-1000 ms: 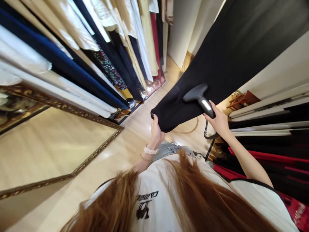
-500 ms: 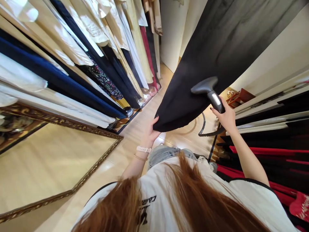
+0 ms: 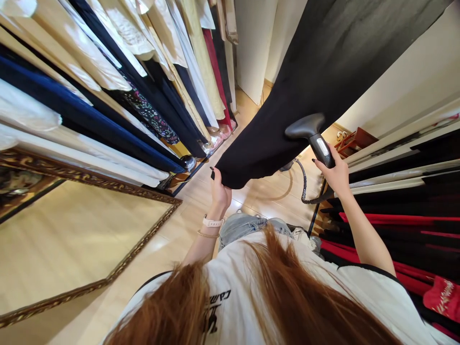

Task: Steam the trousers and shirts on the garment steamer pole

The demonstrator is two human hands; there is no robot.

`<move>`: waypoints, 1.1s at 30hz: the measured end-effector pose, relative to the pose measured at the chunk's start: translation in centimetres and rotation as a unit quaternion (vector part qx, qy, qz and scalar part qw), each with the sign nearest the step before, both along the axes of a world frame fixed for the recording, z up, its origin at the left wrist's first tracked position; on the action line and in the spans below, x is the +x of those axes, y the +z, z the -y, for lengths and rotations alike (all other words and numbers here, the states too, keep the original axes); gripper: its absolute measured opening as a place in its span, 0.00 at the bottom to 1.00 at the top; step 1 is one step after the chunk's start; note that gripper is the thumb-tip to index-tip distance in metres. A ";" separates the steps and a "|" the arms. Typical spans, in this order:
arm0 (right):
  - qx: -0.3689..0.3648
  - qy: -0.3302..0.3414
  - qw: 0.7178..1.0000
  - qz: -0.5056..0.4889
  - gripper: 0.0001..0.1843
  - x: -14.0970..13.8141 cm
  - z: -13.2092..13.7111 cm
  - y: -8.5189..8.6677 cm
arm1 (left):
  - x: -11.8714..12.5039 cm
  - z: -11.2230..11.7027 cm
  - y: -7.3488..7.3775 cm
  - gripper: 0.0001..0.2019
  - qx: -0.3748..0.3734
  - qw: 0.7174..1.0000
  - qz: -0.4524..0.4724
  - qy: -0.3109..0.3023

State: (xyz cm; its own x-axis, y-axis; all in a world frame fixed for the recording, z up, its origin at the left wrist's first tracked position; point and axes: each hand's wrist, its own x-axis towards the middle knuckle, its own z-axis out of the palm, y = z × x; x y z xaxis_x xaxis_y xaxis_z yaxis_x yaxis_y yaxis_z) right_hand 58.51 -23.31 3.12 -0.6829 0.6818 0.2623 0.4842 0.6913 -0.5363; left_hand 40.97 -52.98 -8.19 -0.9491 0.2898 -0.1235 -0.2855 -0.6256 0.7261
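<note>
Flanking black fabric [image 3: 312, 72]: hanging clothes [image 3: 145, 108]

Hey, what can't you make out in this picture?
All in the head view:
Black garment: top cut off by the upper edge.
Steamer: underside hidden, facing the garment.
Hose: steamer end hidden by the right hand.
Dark thing by the hose: partly behind the garment.
Shirt lettering: partly covered by hair.

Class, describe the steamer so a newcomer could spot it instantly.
Find the long black garment descending from the top right. In front of its lower part, the right hand holds the steamer. The silvery strip on its handle distinguishes it from the garment.
</note>
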 end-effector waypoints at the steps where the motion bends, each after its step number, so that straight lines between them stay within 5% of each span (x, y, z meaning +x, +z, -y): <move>1: -0.004 0.002 1.000 -0.004 0.41 -0.1 0.0 0.0 | 0.2 0.1 -0.1 0.31 -0.010 1.000 -0.005 0.012; 8: -0.054 0.025 0.998 0.000 0.42 -1.4 -0.2 0.0 | 1.1 0.1 0.7 0.29 -0.118 0.983 0.080 0.112; 21: -0.062 0.229 0.960 0.150 0.38 0.0 6.8 -2.6 | 1.1 0.8 1.7 0.31 -0.017 0.986 0.168 0.000; 33: 0.047 0.075 0.994 0.064 0.40 -4.3 0.5 -0.2 | 2.8 1.9 1.1 0.31 0.020 0.975 0.220 -0.017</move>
